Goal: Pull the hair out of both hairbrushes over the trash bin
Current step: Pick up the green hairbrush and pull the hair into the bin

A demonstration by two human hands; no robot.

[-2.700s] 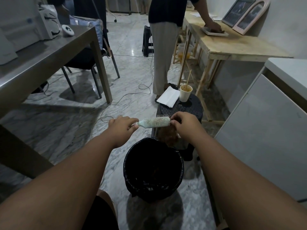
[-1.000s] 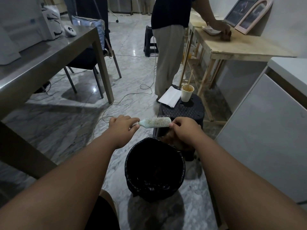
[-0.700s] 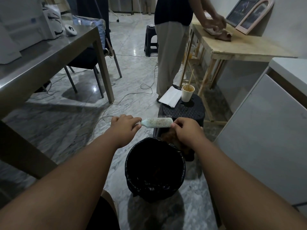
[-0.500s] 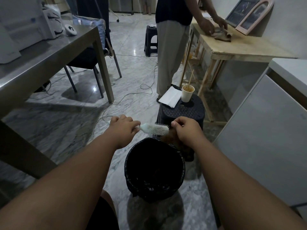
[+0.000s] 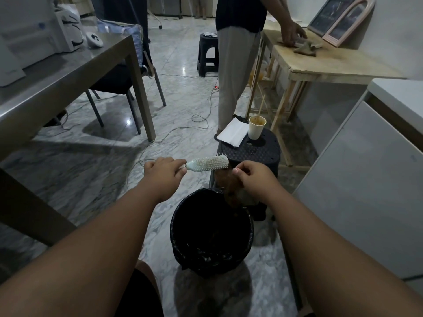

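Note:
My left hand [image 5: 164,171] grips the handle of a pale mint hairbrush [image 5: 209,163], held level above the far rim of the trash bin [image 5: 176,229], which is lined with a black bag. Just right of the brush head, my right hand [image 5: 254,177] pinches a brownish clump of hair [image 5: 229,186] that hangs down toward the bin's far edge. The clump sits close under the brush tip; whether strands still join them I cannot tell. Only one hairbrush is in view.
Behind the bin a black plastic stool [image 5: 254,152] carries a paper cup [image 5: 256,126] with a stick and a white paper [image 5: 232,132]. A person [image 5: 235,65] stands at a wooden table [image 5: 325,60]. Grey table [image 5: 68,74] left, white cabinet [image 5: 366,179] right, cables on the floor.
My right hand has drawn the hair clump off the brush tip, down and slightly right. The brush dipped and turned, then came back level. The standing person shifted their hands on the wooden table.

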